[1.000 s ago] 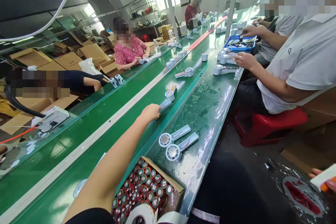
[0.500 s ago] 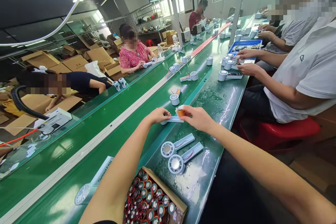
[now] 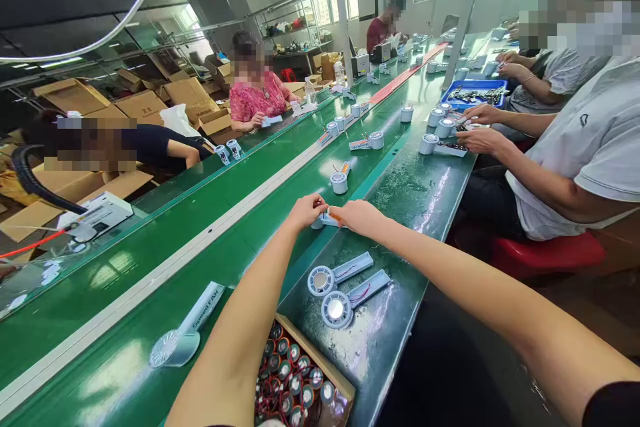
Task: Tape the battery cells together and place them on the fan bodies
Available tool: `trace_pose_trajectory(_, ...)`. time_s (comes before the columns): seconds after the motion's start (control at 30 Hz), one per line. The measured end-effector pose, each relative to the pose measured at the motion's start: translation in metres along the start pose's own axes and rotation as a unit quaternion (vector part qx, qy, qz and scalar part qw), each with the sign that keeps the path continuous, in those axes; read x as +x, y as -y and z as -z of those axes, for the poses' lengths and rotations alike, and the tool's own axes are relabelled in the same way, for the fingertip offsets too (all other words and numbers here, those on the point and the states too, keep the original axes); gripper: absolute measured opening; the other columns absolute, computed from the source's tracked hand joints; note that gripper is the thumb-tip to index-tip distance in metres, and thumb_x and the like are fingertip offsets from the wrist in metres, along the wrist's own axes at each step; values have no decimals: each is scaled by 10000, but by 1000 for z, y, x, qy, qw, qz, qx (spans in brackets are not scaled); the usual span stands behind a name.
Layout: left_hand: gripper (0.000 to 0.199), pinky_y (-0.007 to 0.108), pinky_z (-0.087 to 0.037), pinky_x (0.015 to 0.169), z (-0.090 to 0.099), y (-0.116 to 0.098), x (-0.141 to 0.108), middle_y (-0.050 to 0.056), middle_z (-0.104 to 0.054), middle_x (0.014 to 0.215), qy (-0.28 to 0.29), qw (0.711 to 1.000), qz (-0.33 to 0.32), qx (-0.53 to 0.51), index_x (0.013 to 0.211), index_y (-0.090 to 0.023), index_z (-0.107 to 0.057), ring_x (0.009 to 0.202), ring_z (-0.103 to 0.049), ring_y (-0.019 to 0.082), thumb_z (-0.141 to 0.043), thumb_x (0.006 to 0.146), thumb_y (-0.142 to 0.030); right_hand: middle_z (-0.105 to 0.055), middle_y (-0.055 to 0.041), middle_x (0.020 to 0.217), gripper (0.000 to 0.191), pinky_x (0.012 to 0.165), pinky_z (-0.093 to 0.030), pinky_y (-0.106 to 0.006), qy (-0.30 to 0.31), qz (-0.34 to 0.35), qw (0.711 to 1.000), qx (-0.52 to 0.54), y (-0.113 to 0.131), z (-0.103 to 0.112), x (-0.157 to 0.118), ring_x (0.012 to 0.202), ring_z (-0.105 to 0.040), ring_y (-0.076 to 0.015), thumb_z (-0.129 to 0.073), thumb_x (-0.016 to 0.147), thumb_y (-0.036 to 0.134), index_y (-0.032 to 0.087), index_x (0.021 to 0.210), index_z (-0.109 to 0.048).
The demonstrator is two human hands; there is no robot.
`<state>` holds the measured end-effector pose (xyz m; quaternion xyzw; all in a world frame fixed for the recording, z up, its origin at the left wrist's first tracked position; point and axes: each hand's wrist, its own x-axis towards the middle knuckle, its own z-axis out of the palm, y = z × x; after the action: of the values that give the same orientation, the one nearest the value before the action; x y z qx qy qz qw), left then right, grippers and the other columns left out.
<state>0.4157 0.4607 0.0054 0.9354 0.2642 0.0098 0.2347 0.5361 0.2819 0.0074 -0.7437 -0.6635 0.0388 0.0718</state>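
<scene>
My left hand (image 3: 307,211) is closed in a pinch at the head end of a light blue handheld fan housing (image 3: 330,219). What its fingertips hold is too small to make out. My right hand (image 3: 361,217) grips an orange battery (image 3: 336,215) at the housing's open handle, its fingers partly hidden. Nearer me, two more fan housings (image 3: 336,309) lie face up, with thin red wires in their open handles. A cardboard box (image 3: 320,350) beside my left forearm holds many batteries with red leads.
A fan (image 3: 175,347) lies on the green conveyor belt (image 3: 125,320) at left; other fans (image 3: 339,181) stand farther along. At right a co-worker's hands (image 3: 480,130) work near a blue tray (image 3: 475,97). More people sit across the belt.
My right hand has lowered the orange battery to the handle of the housing. My left hand stays at the head end. The fan on the belt at left has shifted slightly in view.
</scene>
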Motion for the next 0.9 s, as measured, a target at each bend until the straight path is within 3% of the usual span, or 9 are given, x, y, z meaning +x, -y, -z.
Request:
trace_pose_trajectory(0.13, 290, 428, -562, 939, -3, -5, 4, 70, -694, 1110, -7, 1000, 6, -4, 1092, -147, -670, 1019, -669, 198, -634, 982, -413, -726, -144, 1113, 406, 858, -534, -381, 28, -19, 999, -9, 8, -3, 5, 1028, -711, -314, -576, 1024, 507, 239, 1326, -616)
trace_pose_trajectory(0.37, 284, 423, -571, 930, -8, -13, 6, 69, -698, 1107, -14, 1000, 20, 14, 1103, -145, -669, 1008, -676, 193, -626, 990, -401, -685, -100, 1198, 350, 948, -553, -478, 52, -41, 998, 20, 26, -9, 23, 1076, -669, -252, -642, 1008, 444, 158, 1207, -669)
trace_pose_trajectory(0.47, 276, 422, -572, 927, -6, -18, 4, 68, -697, 1102, -22, 999, 19, 36, 1100, -147, -671, 1004, -674, 192, -629, 989, -396, -718, -102, 1146, 272, 955, -546, -457, 27, -16, 998, 53, 14, -7, 26, 1066, -683, -265, -715, 948, 383, 162, 1106, -720)
trace_pose_trajectory(0.57, 283, 433, -568, 939, 3, -19, 2, 70, -696, 1110, -42, 997, 26, 57, 1101, -149, -674, 1022, -672, 199, -637, 983, -403, -744, -76, 1160, 196, 1002, -522, -364, -39, 27, 994, 98, -10, -3, 12, 1117, -680, -243, -700, 933, 296, 210, 1101, -755)
trace_pose_trajectory(0.67, 297, 455, -558, 966, 16, -19, -5, 85, -697, 1150, -69, 995, 39, 62, 1137, -153, -671, 1056, -673, 211, -619, 993, -407, -685, -91, 1335, 327, 1110, -465, -367, -144, 23, 979, 139, -32, 0, -27, 1269, -607, -231, -589, 993, 281, 202, 1294, -687)
trace_pose_trajectory(0.77, 357, 452, -525, 1037, 30, -22, -38, 105, -691, 1274, -76, 996, 13, 49, 1277, -180, -635, 1147, -669, 237, -662, 955, -333, -674, -121, 1350, 365, 1114, -483, -419, -213, -1, 960, 181, -43, -11, -98, 1263, -617, -247, -509, 1021, 310, 172, 1322, -661)
trace_pose_trajectory(0.83, 453, 414, -495, 1089, 38, -26, -87, 101, -659, 1371, -79, 996, -17, 38, 1354, -202, -599, 1229, -642, 245, -685, 920, -301, -715, -119, 1270, 355, 1022, -559, -422, -231, -21, 946, 226, -46, -34, -163, 1145, -686, -253, -485, 1029, 352, 182, 1265, -689)
trace_pose_trajectory(0.9, 411, 368, -502, 1082, 45, -30, -158, 71, -667, 1368, -76, 996, -42, 24, 1321, -223, -627, 1228, -645, 225, -665, 930, -343, -744, -86, 1216, 326, 966, -595, -399, -252, -93, 901, 341, -48, -67, -238, 1041, -729, -250, -586, 992, 429, 228, 1211, -720)
